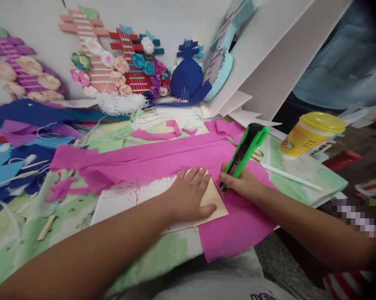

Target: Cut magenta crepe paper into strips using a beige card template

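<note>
My left hand (190,193) lies flat with its fingers spread on a pale yellow card (217,210). Under the card are a white board (109,204) with pink smudges and a sheet of bright pink crepe paper (234,233). A green and black utility knife (245,152) is gripped in my right hand (242,181). Its tip points down at the pink paper, close along the card's right edge; the blade itself is too small to make out. Gold-handled scissors (258,155) lie on the pink paper just beyond my right hand.
Decorated paper instruments, among them a dark blue one (187,77), lean along the back wall. White thread (122,102) lies tangled before them. Blue and purple paper scraps (16,133) pile up at the left. A yellow lidded cup (311,133) stands near the table's right edge.
</note>
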The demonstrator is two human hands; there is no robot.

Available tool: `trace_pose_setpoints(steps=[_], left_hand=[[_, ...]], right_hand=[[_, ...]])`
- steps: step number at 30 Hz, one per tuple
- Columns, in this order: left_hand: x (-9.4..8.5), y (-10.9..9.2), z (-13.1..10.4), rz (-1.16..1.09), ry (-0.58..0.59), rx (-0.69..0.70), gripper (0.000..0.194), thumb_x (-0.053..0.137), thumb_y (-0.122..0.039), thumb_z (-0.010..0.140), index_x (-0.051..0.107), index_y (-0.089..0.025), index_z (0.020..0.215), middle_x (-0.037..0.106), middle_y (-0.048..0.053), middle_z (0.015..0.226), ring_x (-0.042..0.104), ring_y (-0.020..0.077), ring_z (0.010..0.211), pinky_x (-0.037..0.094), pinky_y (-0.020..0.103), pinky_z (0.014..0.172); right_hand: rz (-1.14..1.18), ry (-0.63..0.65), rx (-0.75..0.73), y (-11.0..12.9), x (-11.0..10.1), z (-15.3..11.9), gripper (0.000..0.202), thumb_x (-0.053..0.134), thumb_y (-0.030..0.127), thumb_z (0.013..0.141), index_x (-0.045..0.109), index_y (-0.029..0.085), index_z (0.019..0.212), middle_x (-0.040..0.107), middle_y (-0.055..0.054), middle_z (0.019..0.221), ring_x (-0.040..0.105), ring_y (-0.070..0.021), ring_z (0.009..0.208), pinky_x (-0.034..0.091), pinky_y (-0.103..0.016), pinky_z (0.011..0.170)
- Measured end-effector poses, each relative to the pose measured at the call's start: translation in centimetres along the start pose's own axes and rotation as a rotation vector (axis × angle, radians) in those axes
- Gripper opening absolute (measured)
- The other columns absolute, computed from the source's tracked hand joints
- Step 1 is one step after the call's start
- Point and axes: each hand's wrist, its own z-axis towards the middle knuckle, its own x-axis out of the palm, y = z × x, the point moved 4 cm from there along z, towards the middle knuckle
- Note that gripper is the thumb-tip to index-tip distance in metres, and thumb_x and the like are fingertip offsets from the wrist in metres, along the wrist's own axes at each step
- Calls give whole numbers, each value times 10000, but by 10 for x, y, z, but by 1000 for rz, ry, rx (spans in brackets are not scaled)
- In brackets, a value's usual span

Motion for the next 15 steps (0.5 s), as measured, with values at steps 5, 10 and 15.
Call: trace_pose_setpoints(steps=[5,10,15], left_hand=[[-13,-8,-5,92,-145,94,542,385,-482,781,389,-189,1237,382,174,1266,388,354,1088,285,506,844],[-19,-16,-7,107,-163,252,398,379,-381,806,490,-160,1117,518,127,1071,435,285,1009,322,428,832],[-18,-15,-9,90,-175,295,421,402,-408,798,478,-161,1129,492,121,1132,408,284,1041,312,428,855]], right_hand=[[-36,-77,155,7,-5,-15,276,536,420,687,450,173,598,459,35,509,434,-94,496,339,-223,489],[41,-156,162,7,4,-30,246,496,398,708,457,176,612,475,37,533,449,-95,509,359,-226,511],[50,-230,125,0,4,-31,248,475,400,723,452,179,614,493,33,549,488,-113,557,387,-238,564]])
